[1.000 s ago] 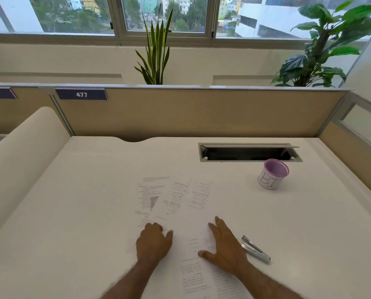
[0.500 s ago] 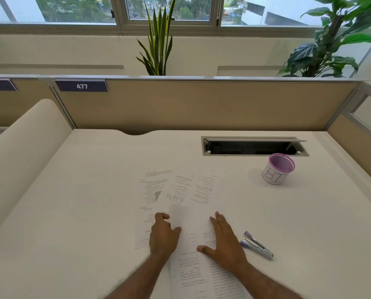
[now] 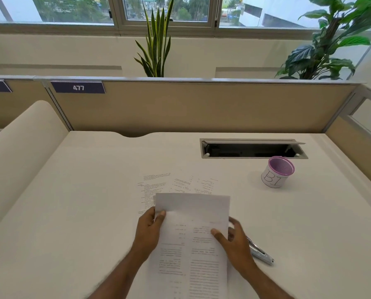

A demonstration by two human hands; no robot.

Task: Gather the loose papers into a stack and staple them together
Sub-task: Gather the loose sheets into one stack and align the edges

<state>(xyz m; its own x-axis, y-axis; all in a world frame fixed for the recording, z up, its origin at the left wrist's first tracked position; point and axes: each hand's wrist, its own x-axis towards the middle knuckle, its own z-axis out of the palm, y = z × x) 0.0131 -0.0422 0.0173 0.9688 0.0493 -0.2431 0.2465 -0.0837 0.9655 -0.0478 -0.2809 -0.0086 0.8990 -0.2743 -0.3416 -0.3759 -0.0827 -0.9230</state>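
A printed white sheet (image 3: pixel 193 240) is lifted off the desk near its front edge, its far end curling up. My left hand (image 3: pixel 149 229) pinches the sheet's left edge with the thumb on top. My right hand (image 3: pixel 234 240) grips the right edge, thumb on the print. Two more printed papers lie flat beyond it: one paper at the left (image 3: pixel 152 186) and an overlapping paper at the right (image 3: pixel 199 183). A silver stapler (image 3: pixel 261 253) rests on the desk just right of my right hand, partly hidden by it.
A pink mesh cup (image 3: pixel 277 172) labelled "BI" stands at the right. An open cable slot (image 3: pixel 252 148) is cut into the desk (image 3: pixel 83 212) behind it. Beige partition panels (image 3: pixel 191 106) close the back and right; a rounded divider (image 3: pixel 18 147) rises at the left.
Both hands lay flat on the papers before. Now they have closed on the near sheet's edges and raised it off the desk.
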